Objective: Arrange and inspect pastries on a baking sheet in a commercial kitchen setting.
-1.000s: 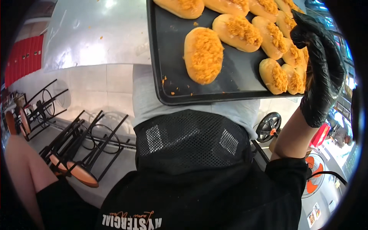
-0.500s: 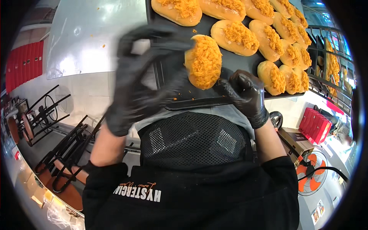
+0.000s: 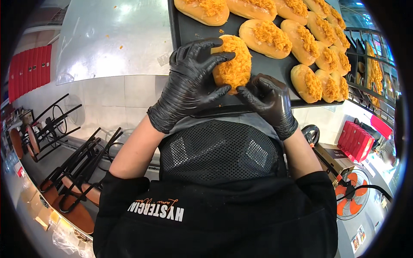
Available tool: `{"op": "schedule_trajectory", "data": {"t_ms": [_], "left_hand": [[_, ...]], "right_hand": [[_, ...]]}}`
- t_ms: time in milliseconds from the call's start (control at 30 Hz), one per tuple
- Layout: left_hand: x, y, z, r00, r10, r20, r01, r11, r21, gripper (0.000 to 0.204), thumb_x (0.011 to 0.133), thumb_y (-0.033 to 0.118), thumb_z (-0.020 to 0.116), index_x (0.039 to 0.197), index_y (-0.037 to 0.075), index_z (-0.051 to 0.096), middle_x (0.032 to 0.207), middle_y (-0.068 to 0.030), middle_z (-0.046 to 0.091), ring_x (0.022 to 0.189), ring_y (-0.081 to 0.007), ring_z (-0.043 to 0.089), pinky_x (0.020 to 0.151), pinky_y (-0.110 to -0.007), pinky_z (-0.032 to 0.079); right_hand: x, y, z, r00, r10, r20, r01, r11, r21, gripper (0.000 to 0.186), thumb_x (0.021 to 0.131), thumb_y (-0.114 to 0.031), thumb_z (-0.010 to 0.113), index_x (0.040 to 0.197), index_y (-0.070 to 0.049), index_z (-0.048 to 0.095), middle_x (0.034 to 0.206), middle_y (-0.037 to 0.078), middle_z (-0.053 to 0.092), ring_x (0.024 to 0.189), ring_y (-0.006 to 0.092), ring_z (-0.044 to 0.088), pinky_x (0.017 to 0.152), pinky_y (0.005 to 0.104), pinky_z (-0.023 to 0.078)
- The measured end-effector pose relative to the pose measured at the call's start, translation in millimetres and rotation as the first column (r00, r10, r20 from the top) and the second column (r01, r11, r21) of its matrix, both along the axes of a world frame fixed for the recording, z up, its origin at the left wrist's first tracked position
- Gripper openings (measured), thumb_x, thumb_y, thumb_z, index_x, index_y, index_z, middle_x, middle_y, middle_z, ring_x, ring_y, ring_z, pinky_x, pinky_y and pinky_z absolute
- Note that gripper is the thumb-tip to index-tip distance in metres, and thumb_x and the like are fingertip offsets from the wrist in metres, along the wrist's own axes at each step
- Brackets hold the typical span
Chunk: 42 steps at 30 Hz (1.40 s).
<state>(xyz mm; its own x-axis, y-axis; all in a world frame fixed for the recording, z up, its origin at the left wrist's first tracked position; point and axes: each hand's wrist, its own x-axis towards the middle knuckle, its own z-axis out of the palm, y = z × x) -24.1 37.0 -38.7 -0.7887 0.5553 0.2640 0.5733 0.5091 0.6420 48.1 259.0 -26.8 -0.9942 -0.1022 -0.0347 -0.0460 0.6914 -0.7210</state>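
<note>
An oval bun [image 3: 234, 64] covered with orange shredded topping is over the near-left part of a black baking tray [image 3: 269, 69]. My left hand [image 3: 193, 71], in a black glove, is curved round the bun's left side. Its fingers press the topping from above, and its thumb lies at the near end. My right hand [image 3: 269, 96], also gloved in black, has its thumb at the bun's lower right edge with the other fingers curled. Whether the bun touches the tray cannot be seen. Several similar topped buns [image 3: 266, 38] lie behind and to the right.
A shiny metal table [image 3: 112, 43] with a few crumbs extends left of the tray. A dark rack [image 3: 372, 81] with more topped food stands at the right. Stacked black-framed chairs [image 3: 81, 167] are at lower left, and an orange-bladed fan [image 3: 352, 193] is at lower right.
My left hand, blurred and wide before, has moved right and closed on the bun's topping. My right hand stays at the bun's lower right edge.
</note>
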Motion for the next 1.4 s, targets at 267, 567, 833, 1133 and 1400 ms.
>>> {"op": "schedule_trajectory", "data": {"t_ms": [267, 567, 833, 1133, 1400], "left_hand": [[-3.8, -0.2, 0.9, 0.999, -0.014, -0.031, 0.014, 1.000, -0.008, 0.067, 0.068, 0.035, 0.083, 0.132, 0.026, 0.063, 0.140, -0.0048, 0.053, 0.125, -0.0274, 0.049, 0.107, -0.047, 0.033], [-3.6, 3.9, 8.4, 0.999, -0.003, -0.033, 0.002, 0.999, -0.033, 0.066, 0.066, 0.029, 0.087, 0.129, 0.024, 0.066, 0.134, -0.0074, 0.057, 0.125, -0.0276, 0.048, 0.109, -0.043, 0.035], [-4.0, 7.1, 5.6, 0.996, -0.026, -0.087, 0.025, 0.999, -0.020, 0.054, 0.068, 0.024, 0.086, 0.120, 0.021, 0.071, 0.131, -0.0060, 0.059, 0.119, -0.0258, 0.051, 0.106, -0.042, 0.036], [-5.6, 8.7, 10.0, 0.998, 0.021, -0.062, -0.022, 1.000, -0.018, 0.048, 0.068, 0.020, 0.086, 0.114, 0.019, 0.073, 0.125, -0.0068, 0.061, 0.116, -0.0247, 0.053, 0.104, -0.039, 0.038], [-9.9, 8.5, 9.8, 0.994, 0.099, -0.045, -0.097, 0.994, 0.049, 0.041, 0.070, 0.023, 0.083, 0.109, 0.019, 0.073, 0.120, -0.0057, 0.062, 0.112, -0.0249, 0.055, 0.099, -0.040, 0.041]], "right_hand": [[-4.0, -2.3, 1.3, 1.000, 0.012, -0.021, -0.012, 1.000, -0.008, 0.025, 0.079, -0.018, 0.082, 0.079, 0.001, 0.066, 0.078, 0.008, 0.067, 0.057, 0.0177, 0.054, 0.053, 0.0297, 0.044], [-2.6, 3.2, 4.1, 0.999, -0.015, -0.044, 0.016, 1.000, 0.013, 0.022, 0.079, -0.016, 0.081, 0.079, 0.001, 0.066, 0.078, 0.009, 0.069, 0.057, 0.0175, 0.055, 0.053, 0.0290, 0.046], [-3.6, 7.9, -2.7, 0.996, -0.052, -0.070, 0.052, 0.999, -0.004, 0.019, 0.080, -0.013, 0.079, 0.077, 0.000, 0.065, 0.076, 0.009, 0.067, 0.056, 0.0187, 0.054, 0.053, 0.0296, 0.045], [-4.2, 6.4, -3.3, 0.997, -0.027, -0.073, 0.028, 1.000, 0.009, 0.018, 0.081, -0.012, 0.079, 0.079, 0.000, 0.065, 0.074, 0.008, 0.065, 0.056, 0.0195, 0.053, 0.054, 0.0307, 0.046], [-11.1, 8.4, -3.9, 0.990, -0.082, -0.117, 0.074, 0.995, -0.064, 0.017, 0.082, -0.012, 0.078, 0.080, -0.001, 0.065, 0.073, 0.007, 0.065, 0.054, 0.0177, 0.051, 0.052, 0.0300, 0.043]]}}
